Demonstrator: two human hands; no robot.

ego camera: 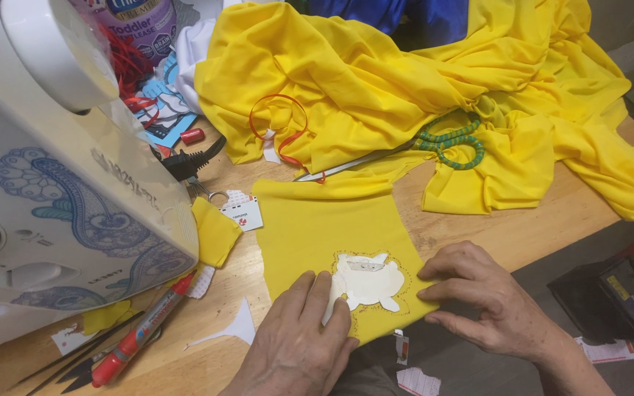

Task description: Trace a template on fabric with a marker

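The left hand [299,345] lies flat, fingers together, pressing the left edge of a white paper pattern [367,282]. The right hand [482,297] rests beside it, fingertips spread on the pattern's right edge; neither grips anything. The pattern sits between both hands on a yellow cloth piece [324,227] spread over the wooden bench [530,220]. Beyond lie green-handled scissors [434,143], heaped yellow fabric [420,73], a red marker [141,334] and a white sewing machine [53,169].
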